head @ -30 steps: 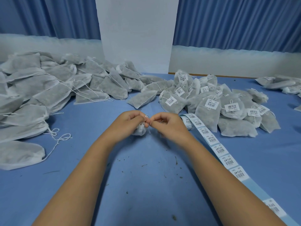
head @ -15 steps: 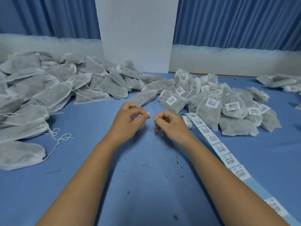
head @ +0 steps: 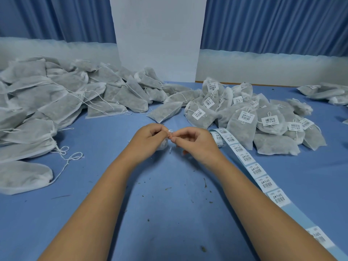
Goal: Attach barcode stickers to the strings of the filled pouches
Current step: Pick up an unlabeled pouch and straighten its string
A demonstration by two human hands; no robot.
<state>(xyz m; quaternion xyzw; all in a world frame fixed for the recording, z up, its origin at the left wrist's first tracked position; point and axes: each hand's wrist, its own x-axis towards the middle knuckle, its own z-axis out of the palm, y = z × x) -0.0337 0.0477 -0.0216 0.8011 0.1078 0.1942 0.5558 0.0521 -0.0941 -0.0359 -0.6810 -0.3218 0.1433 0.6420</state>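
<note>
My left hand (head: 150, 137) grips a small white filled pouch (head: 163, 145) just above the blue table, most of it hidden under the fingers. Its white string (head: 170, 131) pokes up between both hands. My right hand (head: 194, 141) meets the left at the fingertips and pinches that string. A strip of barcode stickers (head: 250, 162) on pale backing runs from beside my right hand toward the lower right. No sticker shows on the held pouch.
A big heap of untagged pouches (head: 56, 102) with loose strings covers the left. Tagged pouches (head: 254, 117) are piled at centre right, more pouches (head: 323, 93) at far right. A white panel (head: 158, 40) stands behind. Bits of herb lie on the blue table (head: 169, 204).
Half a second ago my hands were apart, the right one empty and curled. They have come back together at the pouch's string. The pouch stays in my left hand.
</note>
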